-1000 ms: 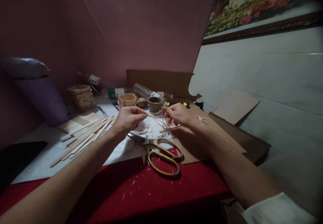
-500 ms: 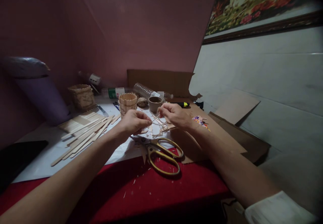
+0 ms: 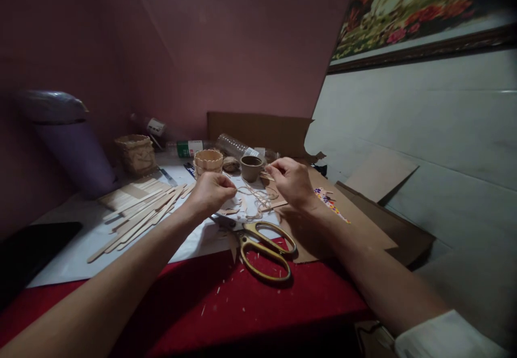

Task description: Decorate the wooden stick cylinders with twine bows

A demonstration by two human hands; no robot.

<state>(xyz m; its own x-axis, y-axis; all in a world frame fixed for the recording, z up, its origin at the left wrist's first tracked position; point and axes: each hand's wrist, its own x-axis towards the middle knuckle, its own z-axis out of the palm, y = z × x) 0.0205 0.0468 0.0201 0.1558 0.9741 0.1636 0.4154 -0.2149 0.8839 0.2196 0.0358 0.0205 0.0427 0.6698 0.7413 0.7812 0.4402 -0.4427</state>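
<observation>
A strand of twine (image 3: 258, 195) lies in loose loops on the white paper, between my hands. My left hand (image 3: 212, 190) is closed in a pinch on one end of it, in front of a round wooden-stick cup (image 3: 208, 163). My right hand (image 3: 291, 180) is also pinched, holding part of the twine beside a small brown pot (image 3: 251, 168); the fingertips are partly hidden. Below the hands lie large scissors (image 3: 264, 250) with yellow handles, their blades pointing left. A ball of twine (image 3: 231, 165) sits between cup and pot.
Wooden craft sticks (image 3: 141, 215) are spread at left, near a second stick cup (image 3: 136, 155) and a purple tumbler (image 3: 76, 148). Plastic bottles (image 3: 234, 145) lie at the back. Cardboard (image 3: 355, 223) covers the right side, and a red cloth (image 3: 194, 304) the front edge.
My hands have moved apart, the right one going rightward and slightly up. The twine between them, which was held close together, now hangs down in longer loops.
</observation>
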